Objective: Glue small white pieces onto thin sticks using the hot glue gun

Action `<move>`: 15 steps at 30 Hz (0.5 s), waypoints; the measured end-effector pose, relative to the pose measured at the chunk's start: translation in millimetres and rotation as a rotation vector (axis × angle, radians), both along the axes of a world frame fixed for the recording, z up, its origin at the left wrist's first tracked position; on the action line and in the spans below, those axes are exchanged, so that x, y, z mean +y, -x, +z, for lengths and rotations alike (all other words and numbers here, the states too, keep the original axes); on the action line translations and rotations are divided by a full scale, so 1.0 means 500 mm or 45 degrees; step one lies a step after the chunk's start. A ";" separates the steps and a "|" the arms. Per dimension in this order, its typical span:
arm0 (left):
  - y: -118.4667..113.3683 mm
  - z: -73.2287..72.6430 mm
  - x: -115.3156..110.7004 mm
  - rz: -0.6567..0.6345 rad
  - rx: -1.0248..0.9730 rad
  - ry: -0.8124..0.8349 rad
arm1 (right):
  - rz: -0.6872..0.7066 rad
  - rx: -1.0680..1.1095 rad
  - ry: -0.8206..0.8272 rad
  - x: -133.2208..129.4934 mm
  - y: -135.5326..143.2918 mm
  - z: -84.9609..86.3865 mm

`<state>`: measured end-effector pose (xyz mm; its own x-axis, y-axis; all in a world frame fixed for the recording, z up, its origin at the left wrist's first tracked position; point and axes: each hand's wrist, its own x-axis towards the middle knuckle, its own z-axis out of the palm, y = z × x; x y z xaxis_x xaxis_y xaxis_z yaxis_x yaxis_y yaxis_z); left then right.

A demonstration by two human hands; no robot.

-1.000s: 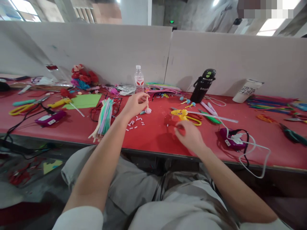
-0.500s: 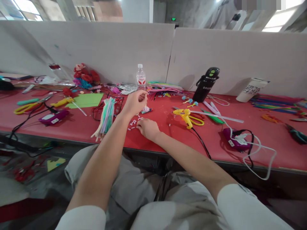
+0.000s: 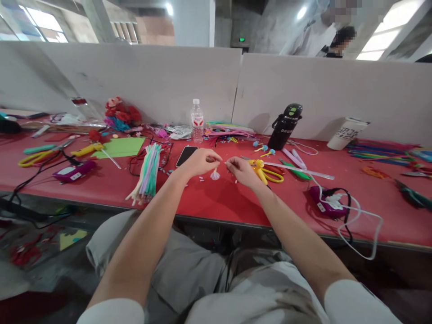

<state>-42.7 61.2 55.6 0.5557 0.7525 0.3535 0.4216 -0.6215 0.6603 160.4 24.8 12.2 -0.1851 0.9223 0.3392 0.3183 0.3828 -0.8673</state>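
Note:
My left hand (image 3: 204, 162) is closed in a pinch above the red table, with a small lilac flower-like piece (image 3: 215, 175) hanging head down on a short pale stem from its fingertips. Just to its right, my right hand (image 3: 241, 171) pinches at the tips; whatever tiny thing is between them is too small to make out. The two sets of fingertips nearly meet, a little gap apart. Small white bits (image 3: 201, 179) lie scattered on the table below. Behind my right hand is a yellow glue gun (image 3: 259, 169), partly covered by it.
A bundle of pastel pipe cleaners (image 3: 150, 173) lies left of my left forearm, and a phone (image 3: 186, 156) just behind it. A water bottle (image 3: 197, 121) and black flask (image 3: 286, 128) stand at the back. Yellow-handled scissors (image 3: 274, 176) and a purple power block (image 3: 327, 202) with cables lie right.
My right hand has risen from the white bits and moved right and up. My left hand has lowered, turning the flower piece head down. The phone now shows, and the view has tilted up slightly.

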 end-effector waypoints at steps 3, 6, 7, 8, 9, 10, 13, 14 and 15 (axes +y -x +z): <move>-0.010 -0.002 -0.005 -0.081 0.012 0.058 | 0.000 0.014 -0.001 -0.003 0.009 -0.010; -0.015 -0.003 -0.007 -0.085 0.009 0.075 | -0.041 -0.004 -0.022 -0.009 0.020 -0.016; -0.015 -0.002 -0.008 -0.087 0.006 0.077 | -0.041 -0.004 -0.016 -0.010 0.021 -0.017; -0.015 -0.002 -0.008 -0.090 0.005 0.079 | -0.031 0.005 -0.004 -0.012 0.022 -0.017; -0.015 -0.001 -0.008 -0.088 0.004 0.081 | -0.011 0.023 0.013 -0.013 0.021 -0.017; -0.015 0.001 -0.008 -0.084 0.005 0.085 | 0.013 0.051 0.027 -0.015 0.019 -0.015; -0.015 0.007 -0.010 -0.067 0.000 0.098 | 0.063 0.147 0.052 -0.020 0.015 -0.009; -0.016 0.010 -0.011 -0.068 -0.010 0.104 | 0.066 0.171 0.063 -0.022 0.015 -0.006; -0.017 0.012 -0.013 -0.073 -0.026 0.113 | 0.067 0.193 0.077 -0.024 0.015 -0.004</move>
